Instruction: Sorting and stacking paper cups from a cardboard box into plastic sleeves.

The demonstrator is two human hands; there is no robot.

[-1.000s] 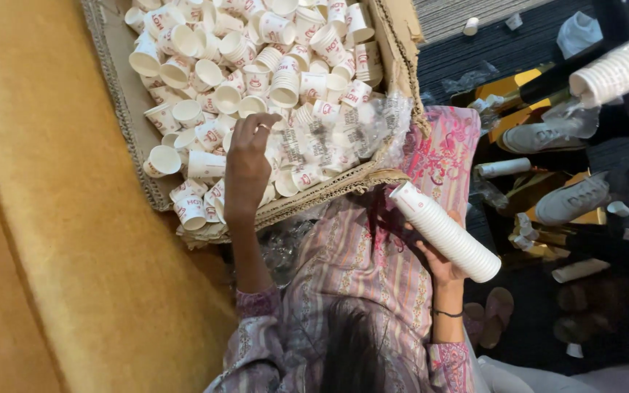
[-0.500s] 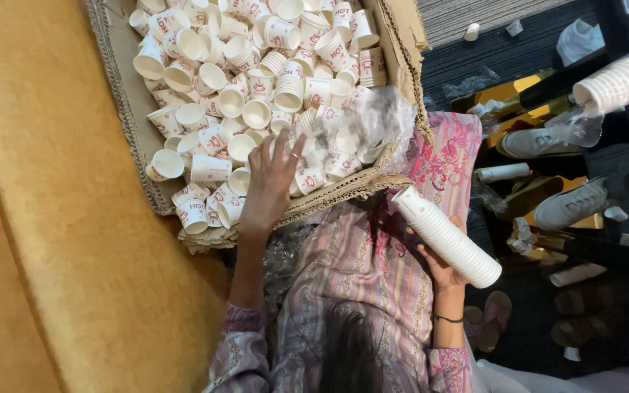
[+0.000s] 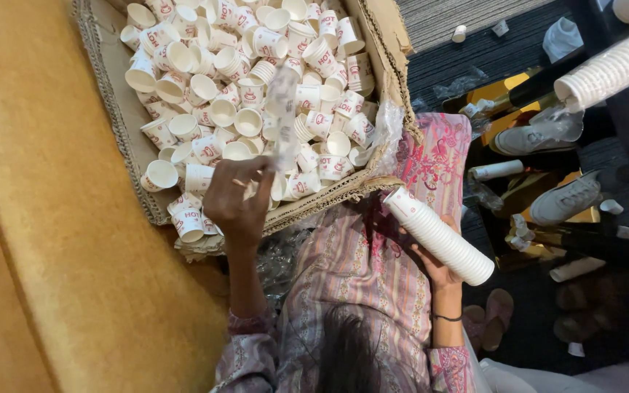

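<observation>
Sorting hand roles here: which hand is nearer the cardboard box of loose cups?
Left. The left hand reaches over the cardboard box; the right hand holds a cup stack beside it.

We look down at our left hand, raised over a cardboard box and pinching a blurred, upright short stack of cups between thumb and fingers. Loose white paper cups with red print fill the box just beyond and beneath that hand. Our right hand, near our lap, grips a long nested stack of white cups, tilted across the palm. Past the right hand lie grey sneakers on a dark floor.
</observation>
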